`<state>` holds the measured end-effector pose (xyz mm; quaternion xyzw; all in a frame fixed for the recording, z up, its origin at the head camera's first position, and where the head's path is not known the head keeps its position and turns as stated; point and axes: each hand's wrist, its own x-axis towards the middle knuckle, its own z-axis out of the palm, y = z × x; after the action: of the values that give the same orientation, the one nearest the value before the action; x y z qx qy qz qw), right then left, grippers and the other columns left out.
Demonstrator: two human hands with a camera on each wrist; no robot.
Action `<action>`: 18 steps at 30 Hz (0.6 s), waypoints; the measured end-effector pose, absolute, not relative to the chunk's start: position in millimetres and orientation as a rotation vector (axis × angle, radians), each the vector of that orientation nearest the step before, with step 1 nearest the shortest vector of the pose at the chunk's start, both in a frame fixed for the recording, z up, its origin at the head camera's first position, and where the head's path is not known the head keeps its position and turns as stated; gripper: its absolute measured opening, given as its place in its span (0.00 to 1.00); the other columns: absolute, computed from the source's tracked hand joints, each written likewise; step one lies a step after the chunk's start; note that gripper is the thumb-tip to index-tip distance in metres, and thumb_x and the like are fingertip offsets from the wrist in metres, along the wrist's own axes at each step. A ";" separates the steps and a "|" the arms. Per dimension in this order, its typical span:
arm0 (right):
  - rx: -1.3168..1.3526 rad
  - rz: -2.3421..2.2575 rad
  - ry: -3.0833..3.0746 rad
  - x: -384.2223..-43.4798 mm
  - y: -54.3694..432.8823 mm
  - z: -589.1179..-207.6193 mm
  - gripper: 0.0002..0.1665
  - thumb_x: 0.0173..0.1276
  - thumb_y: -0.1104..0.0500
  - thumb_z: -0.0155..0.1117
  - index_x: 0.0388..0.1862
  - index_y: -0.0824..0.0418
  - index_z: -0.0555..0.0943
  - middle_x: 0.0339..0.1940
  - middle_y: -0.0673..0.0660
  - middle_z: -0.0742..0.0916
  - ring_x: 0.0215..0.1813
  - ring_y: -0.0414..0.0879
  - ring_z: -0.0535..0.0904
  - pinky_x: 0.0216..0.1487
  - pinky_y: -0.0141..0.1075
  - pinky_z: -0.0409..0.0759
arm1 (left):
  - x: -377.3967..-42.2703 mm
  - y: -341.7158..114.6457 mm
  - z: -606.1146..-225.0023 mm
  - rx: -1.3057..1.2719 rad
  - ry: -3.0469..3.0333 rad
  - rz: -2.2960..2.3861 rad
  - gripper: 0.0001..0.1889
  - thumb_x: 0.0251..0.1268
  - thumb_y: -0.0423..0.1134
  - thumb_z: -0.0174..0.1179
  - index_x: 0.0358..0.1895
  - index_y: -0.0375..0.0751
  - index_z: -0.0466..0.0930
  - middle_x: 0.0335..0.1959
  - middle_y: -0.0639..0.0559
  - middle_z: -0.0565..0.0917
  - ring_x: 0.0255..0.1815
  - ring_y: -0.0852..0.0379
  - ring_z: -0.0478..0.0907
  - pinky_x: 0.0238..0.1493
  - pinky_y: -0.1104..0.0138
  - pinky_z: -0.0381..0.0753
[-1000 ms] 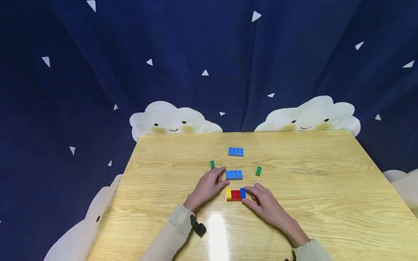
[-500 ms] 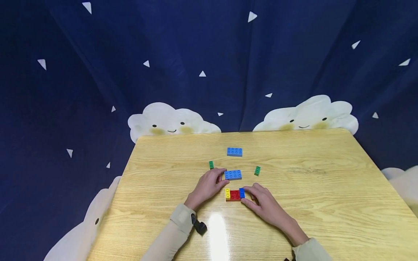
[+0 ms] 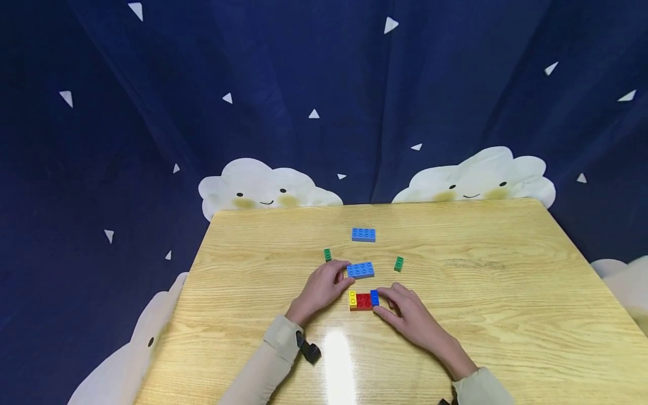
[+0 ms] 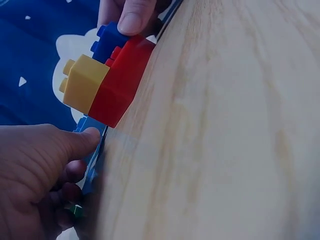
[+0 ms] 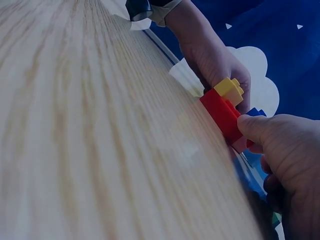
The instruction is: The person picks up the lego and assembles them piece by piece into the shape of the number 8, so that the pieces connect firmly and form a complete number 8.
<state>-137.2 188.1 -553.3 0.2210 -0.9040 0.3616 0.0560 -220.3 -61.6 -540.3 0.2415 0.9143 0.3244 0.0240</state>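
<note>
In the head view, my left hand (image 3: 323, 285) pinches the left end of a light blue brick (image 3: 360, 270) between thumb and fingers. In front of that brick lies a red brick (image 3: 363, 302), with a small yellow brick (image 3: 352, 298) on its left end and a small dark blue brick (image 3: 374, 297) on its right end. My right hand (image 3: 411, 315) pinches the dark blue brick, thumb in front and forefinger behind. In the left wrist view, the yellow brick (image 4: 86, 84) sits flush on the red one (image 4: 122, 82). Most of the light blue brick is hidden there behind the left hand (image 4: 42, 172).
A second light blue brick (image 3: 363, 235) lies farther back on the wooden table (image 3: 481, 270). One small green brick (image 3: 327, 255) is just beyond the left hand, another green brick (image 3: 399, 264) to the right. A dark blue curtain (image 3: 283, 67) hangs behind.
The head view has shifted slightly. Both hands keep their holds, and the bricks stay in nearly the same arrangement.
</note>
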 end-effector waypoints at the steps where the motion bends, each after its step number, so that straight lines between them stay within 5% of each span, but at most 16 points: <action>1: 0.672 1.097 -2.742 -137.4 188.0 -553.3 0.22 0.74 0.46 0.70 0.61 0.54 0.84 0.31 0.45 0.74 0.31 0.35 0.65 0.35 0.31 0.63 | -220.3 -62.2 -540.6 0.745 2.831 1.009 0.22 0.75 0.48 0.66 0.65 0.40 0.82 0.29 0.59 0.75 0.27 0.64 0.70 0.30 0.70 0.68; 18: 0.650 1.043 -2.758 -138.7 185.2 -552.3 0.23 0.75 0.44 0.68 0.61 0.55 0.84 0.31 0.45 0.74 0.32 0.35 0.65 0.39 0.34 0.63 | -211.7 -68.6 -532.2 0.731 2.837 1.062 0.23 0.77 0.49 0.63 0.67 0.42 0.79 0.32 0.59 0.74 0.31 0.62 0.70 0.35 0.68 0.70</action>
<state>-138.7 185.2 -552.3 0.2148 -0.9117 0.3449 0.0612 -211.7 -68.6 -532.2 0.2345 0.9104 0.3407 0.0130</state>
